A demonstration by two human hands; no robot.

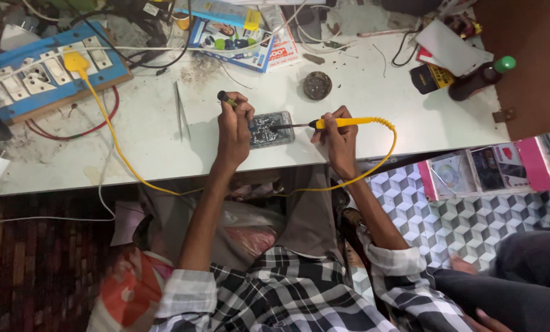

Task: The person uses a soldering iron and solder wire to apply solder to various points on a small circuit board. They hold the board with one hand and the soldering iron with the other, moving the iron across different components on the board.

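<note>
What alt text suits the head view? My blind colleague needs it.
The right hand holds a yellow soldering iron to an opened phone on a white table; the left hand steadies the phone, gripping a small tool.

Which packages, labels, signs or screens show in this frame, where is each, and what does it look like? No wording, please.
Blue boxed package: table's far edge, centre; flat rectangle with colourful pictures.
Red-and-white printed card: right beside that box, tilted.
Black-and-yellow packet: table's right end, small, rectangular.
White flat packet: just behind it, tilted.
Pink-framed sleeves: below the table's right end, holding discs and cards.
No sign or lit screen visible.
</note>
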